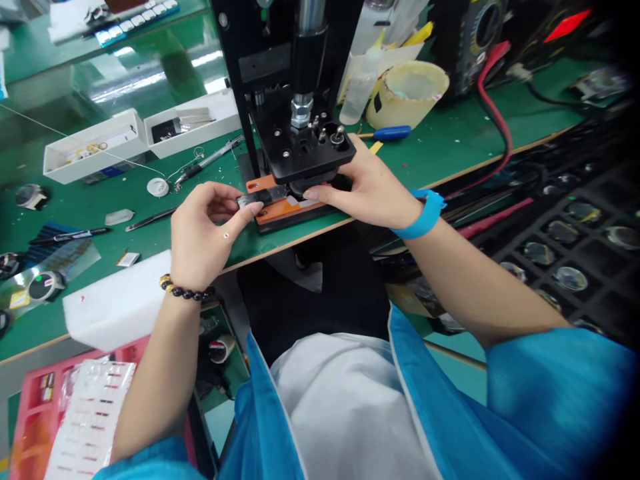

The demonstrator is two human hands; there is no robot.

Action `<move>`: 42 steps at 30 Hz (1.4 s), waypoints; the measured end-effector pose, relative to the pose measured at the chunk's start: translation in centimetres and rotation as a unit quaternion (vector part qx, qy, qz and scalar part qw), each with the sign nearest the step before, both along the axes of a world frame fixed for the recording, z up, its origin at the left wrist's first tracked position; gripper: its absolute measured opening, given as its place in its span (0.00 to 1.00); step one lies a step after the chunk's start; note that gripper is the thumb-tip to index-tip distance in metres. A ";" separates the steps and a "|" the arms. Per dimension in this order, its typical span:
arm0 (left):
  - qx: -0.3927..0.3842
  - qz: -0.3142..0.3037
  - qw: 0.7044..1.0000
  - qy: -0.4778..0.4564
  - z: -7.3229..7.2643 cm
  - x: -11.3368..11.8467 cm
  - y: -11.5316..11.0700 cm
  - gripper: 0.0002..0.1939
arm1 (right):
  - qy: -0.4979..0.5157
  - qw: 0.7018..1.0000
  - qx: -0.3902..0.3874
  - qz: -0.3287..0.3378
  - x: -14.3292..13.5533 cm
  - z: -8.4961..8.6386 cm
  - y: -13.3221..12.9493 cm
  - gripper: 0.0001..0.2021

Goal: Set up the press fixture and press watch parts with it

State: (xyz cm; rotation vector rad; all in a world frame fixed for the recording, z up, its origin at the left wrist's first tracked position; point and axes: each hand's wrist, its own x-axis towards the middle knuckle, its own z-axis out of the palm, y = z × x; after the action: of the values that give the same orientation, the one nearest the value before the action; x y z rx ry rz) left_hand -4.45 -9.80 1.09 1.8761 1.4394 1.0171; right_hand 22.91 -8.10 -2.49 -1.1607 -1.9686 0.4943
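Note:
A black press point(305, 150) stands at the bench edge, its plate over an orange fixture base point(280, 209). Between thumb and fingers, my left hand point(205, 223) pinches the left end of a dark flat strip point(270, 195) that lies across the base. The strip's right end reaches a dark round part point(296, 191) under the press plate. My right hand point(367, 187) is at the right side of the press, its thumb against that round part and its other fingers hidden behind the plate.
Two white boxes point(54, 160) of small parts, a pen point(205, 160) and a white round piece point(158, 187) lie left of the press. A blue screwdriver point(393, 133) and a tape roll point(375, 107) are behind my right hand. White foam point(117, 300) sits at the front left.

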 end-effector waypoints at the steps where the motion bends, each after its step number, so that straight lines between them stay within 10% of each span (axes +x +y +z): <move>1: -0.001 -0.003 1.000 0.002 0.1 0.0 0.1 0.14 | -0.004 1.000 0.002 -0.004 0.0 0.1 -0.1 0.26; 42: 0.043 -0.037 0.998 -0.001 -1.3 0.0 1.7 0.14 | 0.054 0.998 0.007 0.018 0.8 -0.7 0.5 0.23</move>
State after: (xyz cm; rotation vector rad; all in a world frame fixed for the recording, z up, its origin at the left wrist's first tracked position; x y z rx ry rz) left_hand -4.43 -8.10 -0.17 1.9738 1.3342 1.0597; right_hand 23.66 -7.64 -3.19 -1.0689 -1.9008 0.5491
